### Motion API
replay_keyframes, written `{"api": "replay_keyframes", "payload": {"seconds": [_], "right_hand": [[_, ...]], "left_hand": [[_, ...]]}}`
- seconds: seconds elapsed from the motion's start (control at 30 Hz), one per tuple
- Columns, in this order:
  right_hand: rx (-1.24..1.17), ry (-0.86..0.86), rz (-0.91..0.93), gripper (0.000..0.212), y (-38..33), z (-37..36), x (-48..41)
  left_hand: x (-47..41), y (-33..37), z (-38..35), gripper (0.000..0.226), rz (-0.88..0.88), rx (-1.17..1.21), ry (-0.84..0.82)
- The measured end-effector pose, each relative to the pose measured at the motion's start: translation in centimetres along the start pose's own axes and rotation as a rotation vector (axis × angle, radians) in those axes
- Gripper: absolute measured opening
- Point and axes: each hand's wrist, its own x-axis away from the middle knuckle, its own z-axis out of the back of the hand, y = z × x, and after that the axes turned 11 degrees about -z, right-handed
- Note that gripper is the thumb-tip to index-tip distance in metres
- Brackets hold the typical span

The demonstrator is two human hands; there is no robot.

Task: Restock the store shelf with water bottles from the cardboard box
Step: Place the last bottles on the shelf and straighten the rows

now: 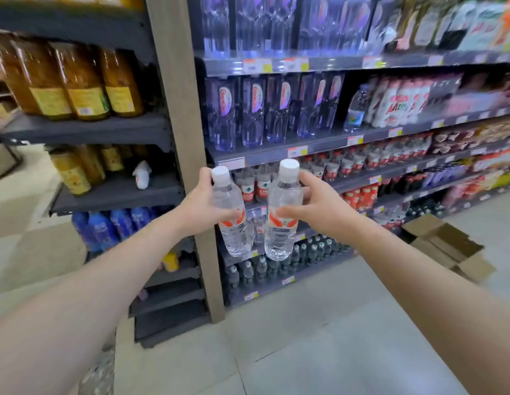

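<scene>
At the centre of the frame each hand carries one water bottle upright toward the shelving: the left hand (204, 205) is wrapped around the left bottle (232, 220) at its label, and the right hand (319, 208) is closed around the right bottle (282, 215) the same way, both white caps up and the two bottles just beside each other. Behind them, in the middle of the frame, runs the shelf of small red-labelled bottles (256, 186), which looks like the matching stock, though motion blur makes the labels hard to confirm. The cardboard box (447, 246) sits open on the floor at the lower right of the frame, well apart from the hands. To do this step well, I would keep both bottles vertical, lead with the bases, set them down one at a time into a free gap behind the front row, labels facing out, and release only once each stands firmly, so neighbours are not knocked over
</scene>
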Motion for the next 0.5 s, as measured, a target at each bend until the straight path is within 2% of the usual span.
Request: {"api": "replay_keyframes", "payload": {"seconds": [0.23, 0.37, 0.5], "right_hand": [[0.020, 0.044, 0.016, 0.062, -2.0, 8.5, 3.6], [0.000, 0.077, 0.020, 0.060, -1.8, 12.2, 1.1], [0.020, 0.069, 0.045, 0.067, -0.6, 15.6, -3.6]], "left_hand": [[-3.8, 8.1, -0.6, 0.069, -0.078, 0.059, 0.006], [-7.5, 9.5, -1.5, 0.071, -0.103, 0.059, 0.004], [-12.8, 9.8, -2.9, 0.064, -0.120, 0.072, 0.027]]}}
